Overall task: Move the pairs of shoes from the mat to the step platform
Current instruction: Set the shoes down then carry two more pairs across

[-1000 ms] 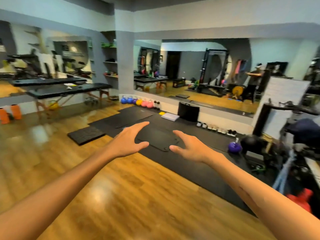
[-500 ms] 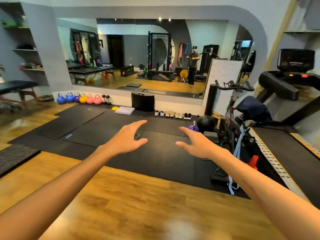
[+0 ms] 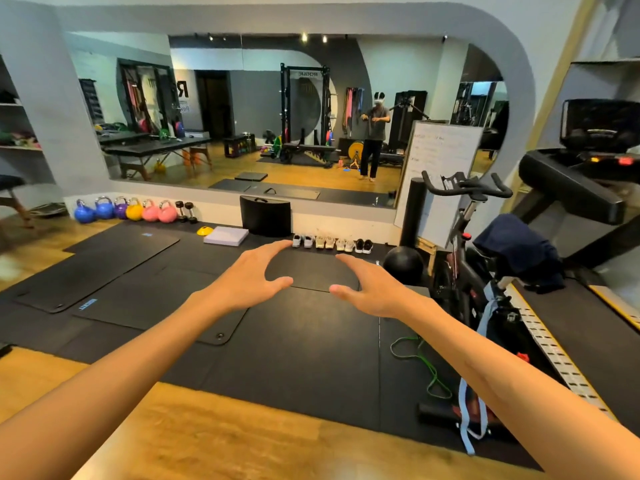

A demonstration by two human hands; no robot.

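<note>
Several pairs of shoes stand in a row on the black floor mat (image 3: 304, 341) against the far wall: a grey pair (image 3: 302, 241), two beige pairs (image 3: 325, 242) (image 3: 345, 244) and a black pair (image 3: 363, 245). Left of them leans a black curved platform (image 3: 266, 215). My left hand (image 3: 250, 279) and my right hand (image 3: 369, 287) are stretched out in front of me over the mat, fingers spread, holding nothing. Both are well short of the shoes.
Coloured kettlebells (image 3: 125, 210) and small dumbbells (image 3: 186, 211) line the wall at left. A yellow cone (image 3: 204, 231) and a lilac pad (image 3: 226, 235) lie near the platform. An exercise bike (image 3: 474, 268), a black ball (image 3: 403, 262), a whiteboard (image 3: 437, 168) and a treadmill (image 3: 585, 306) crowd the right. A green band (image 3: 426, 365) lies on the mat.
My view has swung right and moved closer to the wall with the mirror. The shoes are now straight ahead and larger. Both hands stay open and raised.
</note>
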